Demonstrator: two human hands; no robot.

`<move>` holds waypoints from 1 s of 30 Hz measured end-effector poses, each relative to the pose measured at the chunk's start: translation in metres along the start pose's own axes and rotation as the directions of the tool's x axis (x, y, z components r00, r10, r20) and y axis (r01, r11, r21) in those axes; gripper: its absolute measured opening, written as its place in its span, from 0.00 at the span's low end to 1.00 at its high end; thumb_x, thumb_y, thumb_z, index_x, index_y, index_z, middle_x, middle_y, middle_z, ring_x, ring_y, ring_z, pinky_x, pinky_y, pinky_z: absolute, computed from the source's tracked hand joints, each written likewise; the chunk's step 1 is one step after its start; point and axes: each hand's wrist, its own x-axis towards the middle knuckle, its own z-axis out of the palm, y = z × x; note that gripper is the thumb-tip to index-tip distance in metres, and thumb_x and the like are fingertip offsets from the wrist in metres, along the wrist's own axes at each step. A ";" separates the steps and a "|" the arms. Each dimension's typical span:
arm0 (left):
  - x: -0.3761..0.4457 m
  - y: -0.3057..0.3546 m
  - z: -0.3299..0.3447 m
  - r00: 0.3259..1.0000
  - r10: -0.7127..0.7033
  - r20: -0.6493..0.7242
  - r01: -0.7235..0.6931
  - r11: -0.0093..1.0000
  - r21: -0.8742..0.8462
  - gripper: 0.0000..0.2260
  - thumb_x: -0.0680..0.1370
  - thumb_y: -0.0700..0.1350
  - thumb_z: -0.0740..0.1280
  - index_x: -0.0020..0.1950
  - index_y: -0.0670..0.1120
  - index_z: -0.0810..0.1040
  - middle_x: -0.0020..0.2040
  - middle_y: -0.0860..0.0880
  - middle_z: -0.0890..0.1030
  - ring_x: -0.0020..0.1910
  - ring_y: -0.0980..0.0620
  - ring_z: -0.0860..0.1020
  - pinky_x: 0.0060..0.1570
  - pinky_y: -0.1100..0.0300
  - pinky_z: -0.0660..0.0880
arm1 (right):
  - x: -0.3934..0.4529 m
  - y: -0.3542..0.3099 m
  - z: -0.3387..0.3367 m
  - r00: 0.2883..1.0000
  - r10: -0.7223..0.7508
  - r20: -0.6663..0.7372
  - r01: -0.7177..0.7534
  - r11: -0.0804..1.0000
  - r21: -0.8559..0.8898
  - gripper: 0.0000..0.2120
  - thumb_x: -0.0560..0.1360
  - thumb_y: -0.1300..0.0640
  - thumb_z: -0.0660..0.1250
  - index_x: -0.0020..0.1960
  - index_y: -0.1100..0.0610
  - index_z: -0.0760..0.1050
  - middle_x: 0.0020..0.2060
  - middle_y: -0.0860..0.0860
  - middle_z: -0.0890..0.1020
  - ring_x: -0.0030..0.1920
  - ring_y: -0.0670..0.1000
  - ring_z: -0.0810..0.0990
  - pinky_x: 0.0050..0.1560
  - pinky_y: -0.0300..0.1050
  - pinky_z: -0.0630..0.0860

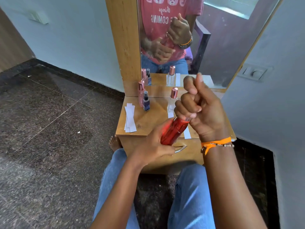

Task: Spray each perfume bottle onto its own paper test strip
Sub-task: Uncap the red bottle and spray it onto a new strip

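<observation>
A tall red perfume bottle (173, 132) is tilted above the front of the small wooden dresser top (148, 119). My left hand (153, 146) grips its lower body. My right hand (201, 109) is closed around its top end, hiding the cap or nozzle. On the dresser stand a clear bottle with a rose-gold cap (172, 101), a pink bottle with a rose-gold cap (141, 93) and a small dark blue bottle (146, 103). A stack of white paper strips (129, 120) lies at the left. One strip (187, 133) shows under the red bottle, another (170, 115) lies by the clear bottle.
A mirror (214, 38) stands behind the dresser top and reflects the bottles and my hands. A metal drawer handle (180, 149) sits on the dresser front, just below my left hand. My knees in blue jeans are close to the drawer. Grey walls close in on both sides.
</observation>
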 end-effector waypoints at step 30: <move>0.019 -0.020 0.013 0.960 -0.019 -0.280 0.024 1.000 0.014 0.33 0.68 0.38 0.68 0.67 0.60 0.58 0.56 0.45 0.74 0.49 0.61 0.73 0.52 0.65 0.73 | -0.042 0.058 -0.123 0.654 -0.600 -0.461 -0.403 0.239 -0.883 0.14 0.68 0.74 0.66 0.50 0.61 0.72 0.48 0.60 0.75 0.47 0.57 0.74 0.47 0.48 0.72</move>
